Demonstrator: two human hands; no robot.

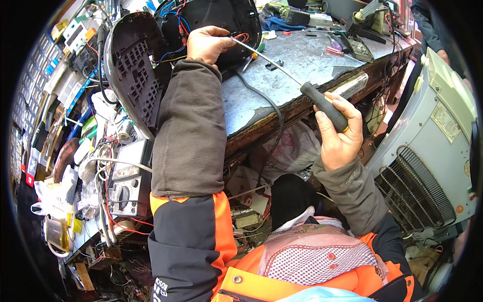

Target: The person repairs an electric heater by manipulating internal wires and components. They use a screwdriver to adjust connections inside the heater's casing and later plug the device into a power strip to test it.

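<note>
My right hand (338,132) grips the black handle (322,105) of a long screwdriver, whose thin metal shaft (266,62) slants up to the left. At the shaft's far end my left hand (206,46) is closed, fingertips at the tip; exactly what they pinch is hidden. Just behind them stands an opened black appliance housing (171,20) with red, blue and yellow wires (183,31). Its molded, ribbed dark panel (132,70) is upright to the left of my left forearm. A black cable (261,103) runs from there over the bench edge.
The worn bench (246,116) carries tools at the back. An analog meter (128,178), leads and clutter fill the left. A pale appliance with a rear grille (443,131) stands at the right, a person's dark sleeve (425,27) behind it. Bags (284,151) and cables lie under the bench.
</note>
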